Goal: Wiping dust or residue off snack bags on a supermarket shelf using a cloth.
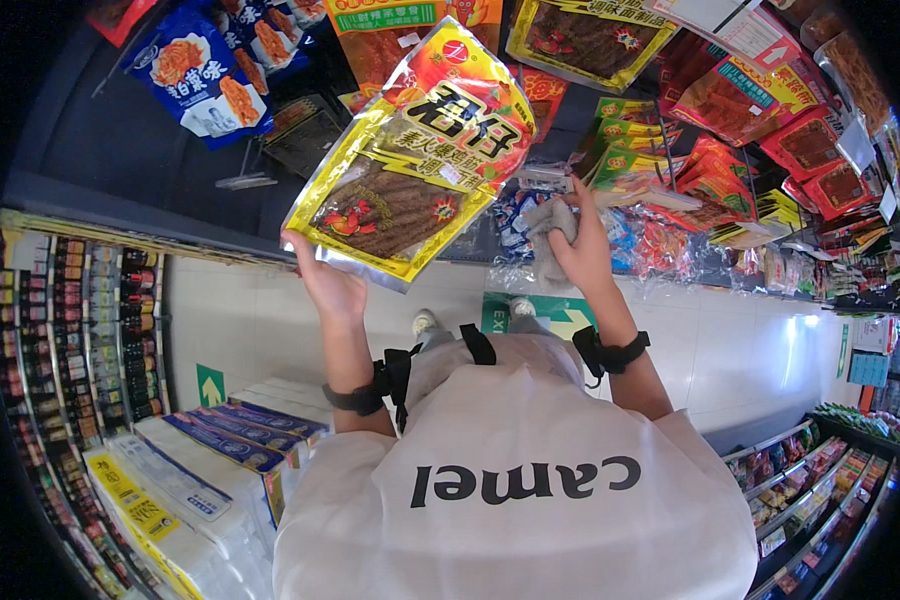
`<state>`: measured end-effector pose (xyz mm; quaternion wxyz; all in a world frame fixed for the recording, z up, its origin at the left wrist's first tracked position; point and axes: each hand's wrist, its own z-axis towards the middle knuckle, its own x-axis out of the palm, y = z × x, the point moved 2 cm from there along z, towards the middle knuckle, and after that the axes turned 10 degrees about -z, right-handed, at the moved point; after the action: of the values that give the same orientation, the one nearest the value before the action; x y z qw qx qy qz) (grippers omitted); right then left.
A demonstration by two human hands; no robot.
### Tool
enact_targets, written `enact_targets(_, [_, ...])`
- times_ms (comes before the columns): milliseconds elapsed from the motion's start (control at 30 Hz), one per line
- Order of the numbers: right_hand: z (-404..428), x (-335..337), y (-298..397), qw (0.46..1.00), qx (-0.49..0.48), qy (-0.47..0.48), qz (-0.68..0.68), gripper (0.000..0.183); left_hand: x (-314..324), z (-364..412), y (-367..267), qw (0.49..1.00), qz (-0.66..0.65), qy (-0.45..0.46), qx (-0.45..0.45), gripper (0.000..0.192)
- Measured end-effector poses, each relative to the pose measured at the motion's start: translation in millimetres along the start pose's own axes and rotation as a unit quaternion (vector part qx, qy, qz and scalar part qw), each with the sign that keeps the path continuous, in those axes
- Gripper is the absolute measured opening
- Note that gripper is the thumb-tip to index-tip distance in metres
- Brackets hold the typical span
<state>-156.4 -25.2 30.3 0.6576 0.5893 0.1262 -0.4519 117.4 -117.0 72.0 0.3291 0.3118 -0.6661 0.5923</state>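
My left hand (328, 283) grips the lower left corner of a large yellow and red snack packet (412, 172). The packet is tilted, its printed front facing up, and a clear window shows dark brown strips inside. My right hand (583, 244) pinches a crumpled grey cloth (552, 232) between thumb and fingers, with the index finger extended. That fingertip is close to a row of small green and yellow packets (630, 154) on a hook; whether it touches them I cannot tell. The fingers behind the cloth and the packet are partly hidden.
Blue snack packets (202, 79) hang at the upper left beside a bare metal hook (246, 180). Red packets (814, 154) hang at the right. Wrapped paper bundles (195, 495) are stacked at lower left, near bottle shelves (82, 322). Another shelf rack (817, 487) stands at lower right.
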Motion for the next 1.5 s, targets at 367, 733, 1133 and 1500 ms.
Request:
enact_targets(367, [-4.1, 8.8, 9.4, 1.000, 0.002, 0.012, -0.002, 0.067, -1.3, -1.3, -1.1, 1.000, -0.007, -0.013, -0.013, 0.061])
enact_targets(733, [3.3, -39.7, 41.8, 0.953, -0.125, -0.272, 0.055, 0.044, 5.8, 0.9, 14.3, 0.999, -0.014, 0.017, -0.037, 0.058])
enact_targets(1133, [39.6, 11.3, 138.0, 0.955, -0.250, -0.157, 0.028, 0.051, 26.8, -8.9, 28.8, 0.997, -0.035, 0.019, -0.066, 0.054])
enact_targets(1500, [-19.1, 51.7, 180.0, 0.900, -0.428, -0.018, -0.078, 0.040, -11.6, -5.5, 30.5, 0.988, -0.093, 0.096, -0.074, 0.056])
